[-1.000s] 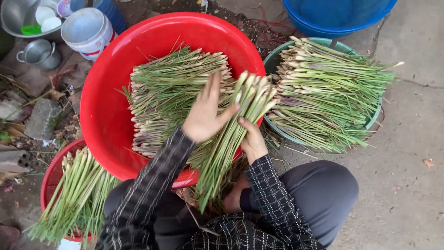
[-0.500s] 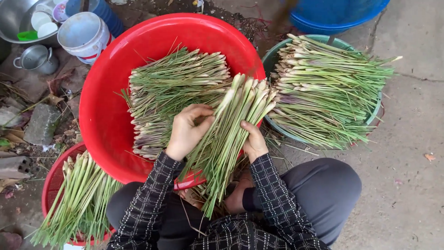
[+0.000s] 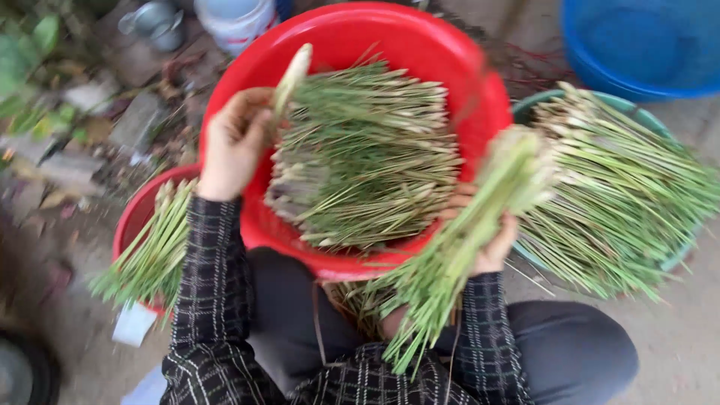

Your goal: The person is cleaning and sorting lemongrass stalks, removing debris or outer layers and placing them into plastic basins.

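Two hands, two loads: your right hand (image 3: 487,240) is closed around a thick bundle (image 3: 465,247) of green stalks, and your left hand (image 3: 232,142) pinches a single stalk (image 3: 291,75) between thumb and fingers. The bundle runs on a slant, leafy tails down toward your lap and pale cut ends up and to the right, just short of the green basin (image 3: 667,259). That basin lies to the right of your right hand and is the nearer one for it; the bundle's axis points roughly at the heap (image 3: 622,187) already lying there. The lone stalk stands nearly upright, butt end up, over the left rim of the big red basin (image 3: 352,37), whose own pile (image 3: 367,157) lies crosswise, ends to the right.

Counting: four basins in view (big red, a small red one (image 3: 139,217) at your left elbow with a loose sheaf (image 3: 154,244), green, and a blue tub (image 3: 645,45) beyond). Stalks in each heap are too many and too blurred to count. Farther off at top left sit a white bucket (image 3: 236,19) and a metal cup (image 3: 154,19).
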